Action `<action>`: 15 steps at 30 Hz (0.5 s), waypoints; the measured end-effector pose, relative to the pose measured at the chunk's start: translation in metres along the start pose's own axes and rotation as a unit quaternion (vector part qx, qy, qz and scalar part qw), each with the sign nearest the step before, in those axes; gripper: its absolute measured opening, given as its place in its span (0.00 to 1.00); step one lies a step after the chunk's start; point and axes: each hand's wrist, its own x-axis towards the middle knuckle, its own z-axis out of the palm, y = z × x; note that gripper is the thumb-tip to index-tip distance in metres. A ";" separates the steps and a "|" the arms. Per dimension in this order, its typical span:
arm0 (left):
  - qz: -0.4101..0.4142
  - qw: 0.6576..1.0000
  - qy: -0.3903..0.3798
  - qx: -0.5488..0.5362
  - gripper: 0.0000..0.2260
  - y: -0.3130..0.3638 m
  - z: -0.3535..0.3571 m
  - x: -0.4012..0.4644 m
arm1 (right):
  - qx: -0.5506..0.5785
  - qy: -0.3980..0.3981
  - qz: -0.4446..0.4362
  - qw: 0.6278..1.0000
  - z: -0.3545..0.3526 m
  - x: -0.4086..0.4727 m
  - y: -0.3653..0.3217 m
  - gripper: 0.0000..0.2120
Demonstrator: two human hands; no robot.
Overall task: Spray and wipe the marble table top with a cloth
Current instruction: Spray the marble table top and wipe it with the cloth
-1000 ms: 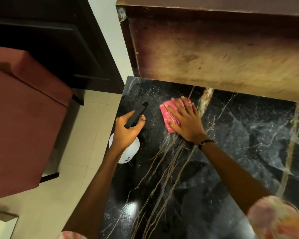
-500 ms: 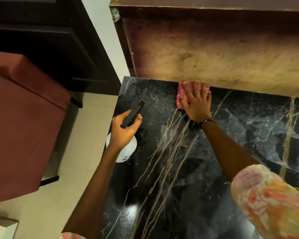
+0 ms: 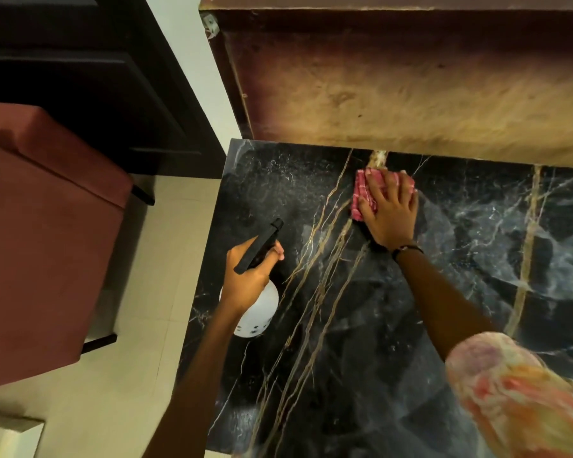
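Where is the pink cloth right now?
In the head view, the pink cloth lies flat under the right hand on the marble table top, near its far edge.

I see a black marble table top (image 3: pixel 411 325) with gold veins; a pink cloth (image 3: pixel 364 196) lies flat on it toward twelve o'clock.

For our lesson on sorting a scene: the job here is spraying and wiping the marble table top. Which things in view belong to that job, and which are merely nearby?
Part of the job:
- marble table top
- pink cloth, pressed flat under the right hand
- spray bottle, gripped by the left hand

Merely nearby:
- red upholstered seat
- dark cabinet
- wooden panel
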 end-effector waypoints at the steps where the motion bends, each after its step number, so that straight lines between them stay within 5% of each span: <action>1: -0.002 1.000 -0.003 -0.001 0.09 -0.001 0.003 -0.003 | 0.000 0.000 -0.001 1.000 0.004 0.001 -0.010 0.32; 9: -0.016 1.000 -0.009 0.002 0.09 -0.006 0.015 -0.019 | -0.034 0.008 -0.186 0.982 0.028 -0.106 -0.016 0.29; 15: -0.014 1.000 -0.015 0.003 0.09 -0.006 0.017 -0.034 | -0.039 -0.015 -0.144 0.989 0.009 -0.093 0.031 0.30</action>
